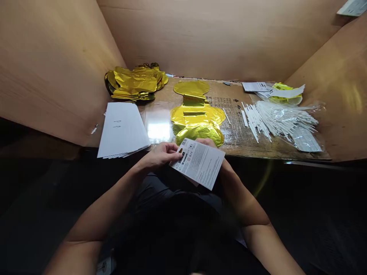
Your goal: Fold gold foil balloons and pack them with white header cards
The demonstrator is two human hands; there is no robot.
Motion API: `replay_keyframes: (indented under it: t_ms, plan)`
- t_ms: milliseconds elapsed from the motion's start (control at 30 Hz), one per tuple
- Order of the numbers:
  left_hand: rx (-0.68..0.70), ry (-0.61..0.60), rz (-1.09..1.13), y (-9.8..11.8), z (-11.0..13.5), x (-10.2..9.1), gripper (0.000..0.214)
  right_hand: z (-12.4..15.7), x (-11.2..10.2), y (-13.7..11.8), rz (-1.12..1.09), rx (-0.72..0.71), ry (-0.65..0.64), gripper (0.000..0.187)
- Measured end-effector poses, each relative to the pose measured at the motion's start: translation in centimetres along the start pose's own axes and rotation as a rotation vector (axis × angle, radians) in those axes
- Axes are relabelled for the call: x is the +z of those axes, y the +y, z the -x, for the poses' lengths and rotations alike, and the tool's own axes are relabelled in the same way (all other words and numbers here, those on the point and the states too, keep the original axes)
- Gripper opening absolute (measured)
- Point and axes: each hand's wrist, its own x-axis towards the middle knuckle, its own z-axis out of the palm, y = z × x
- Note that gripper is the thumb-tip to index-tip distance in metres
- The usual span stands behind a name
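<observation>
Printed card (197, 163) is what's in play here, held up between 2 hands just off the table edge. Left hand (160, 156) is curled around the card's left end, thumb on the printed face, fingers bunched underneath. Right hand (207, 143) is behind the far end with only the knuckles showing, so I can't tell how open it is. Hands are close together, both on the card. Card is white with tiny black print, a barcode and little icons, sitting at a tilt. Just past it a flat gold foil balloon (197, 114) lies on the cardboard-topped table (229, 98), with a gold foil pile (134, 82) further left, a white paper stack (122, 130) near the left hand, and white sticks (275, 120) in clear plastic off to the right.
</observation>
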Motion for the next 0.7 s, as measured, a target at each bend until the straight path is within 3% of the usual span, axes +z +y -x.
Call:
replay_keyframes:
  t_ms: [133, 233, 300, 367, 433, 500, 567, 633, 700]
  plan:
    - [-0.014, -0.053, 0.001, 0.7, -0.3, -0.2, 0.036, 1.5, -1.6, 1.1, -0.308, 0.061, -0.005, 0.039]
    - [0.005, -0.087, -0.079, 1.0, -0.7, 0.0, 0.037, 2.7, -1.5, 1.6, -0.436, 0.088, -0.064, 0.04]
    - [0.081, 0.029, -0.029, 0.9, -1.4, 0.9, 0.043, 2.9, -0.5, 1.9, -0.412, 0.032, 0.03, 0.037]
    - [0.211, 0.219, 0.133, 0.5, -2.4, 2.5, 0.052, 2.0, 0.3, 2.5, -0.366, -0.037, 0.227, 0.038]
    - [0.322, 0.353, 0.308, -0.1, -3.4, 4.4, 0.059, 0.4, -0.4, 3.4, -0.279, -0.064, 0.403, 0.041]
    - [0.349, 0.39, 0.417, -0.7, -4.2, 5.9, 0.061, -1.6, -3.2, 4.7, -0.064, 0.007, 0.547, 0.042]
    - [0.314, 0.409, 0.479, -1.0, -4.9, 6.3, 0.058, -3.5, -7.3, 6.2, 0.295, 0.218, 0.764, 0.034]
    - [0.265, 0.426, 0.526, -0.9, -5.1, 5.7, 0.052, -4.8, -11.2, 7.4, 0.563, 0.459, 0.742, 0.029]
    - [0.241, 0.44, 0.564, -0.8, -4.8, 4.7, 0.044, -5.2, -13.3, 8.0, 0.653, 0.572, 0.66, 0.023]
